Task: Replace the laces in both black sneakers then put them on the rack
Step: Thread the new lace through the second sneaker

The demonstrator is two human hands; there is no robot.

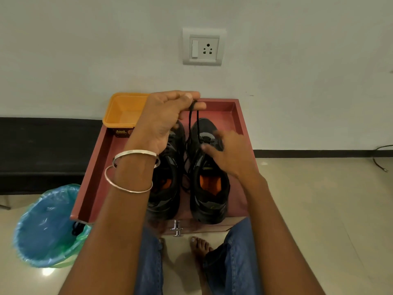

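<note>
Head view: a black lace (197,122) is pinched in the left hand (170,116) and drawn up from the right sneaker (209,173) directly below; the right hand (231,154), blurred, rests there, its hold unclear. Lacing looks unfinished, racking not begun.

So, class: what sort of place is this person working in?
Probably a room in a home: a wall socket above a tiled floor, a lined waste bin, and black sneakers in a pulled-out drawer.

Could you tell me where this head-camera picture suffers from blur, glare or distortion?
Head view: the right hand is motion-blurred over the right sneaker; the left hand pinching the lace is sharper; glare spots the floor; wide-angle distortion bends the skirting.
</note>
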